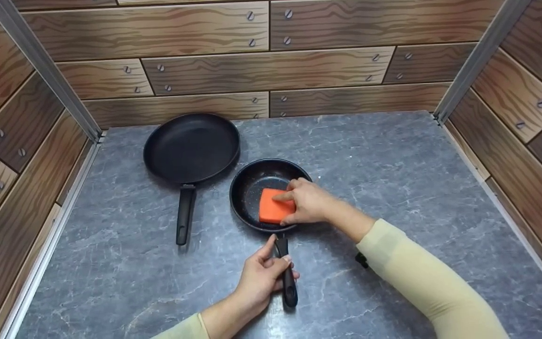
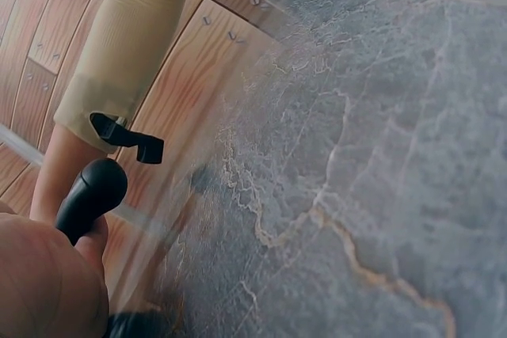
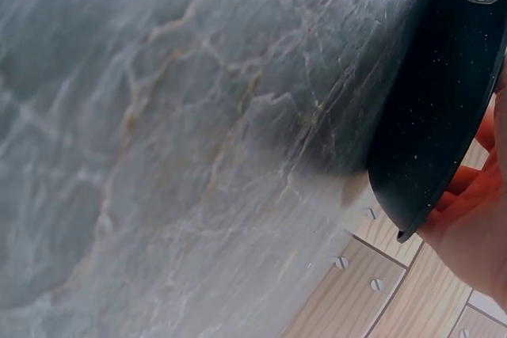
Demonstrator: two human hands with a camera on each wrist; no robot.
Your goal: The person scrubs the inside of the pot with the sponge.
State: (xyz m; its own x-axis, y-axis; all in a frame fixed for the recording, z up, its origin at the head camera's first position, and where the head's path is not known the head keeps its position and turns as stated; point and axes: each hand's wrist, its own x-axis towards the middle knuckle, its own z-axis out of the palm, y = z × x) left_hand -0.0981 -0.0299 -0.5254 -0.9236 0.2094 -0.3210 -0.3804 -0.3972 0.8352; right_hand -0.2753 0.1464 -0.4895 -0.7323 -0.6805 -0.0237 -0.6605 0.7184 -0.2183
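Right hand grips the orange pad, seemingly by its right edge.

Orange block: right side hidden by the right hand — inside the small pan.
Handle: partly covered by the left hand — in front of the small pan.
Right sleeve: right of the small pan, cut off at bottom.

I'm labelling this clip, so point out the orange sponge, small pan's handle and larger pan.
Orange sponge (image 1: 271,209), head view: top face.
Small pan's handle (image 1: 289,283), head view: lower half.
Larger pan (image 1: 192,148), head view: inner base.
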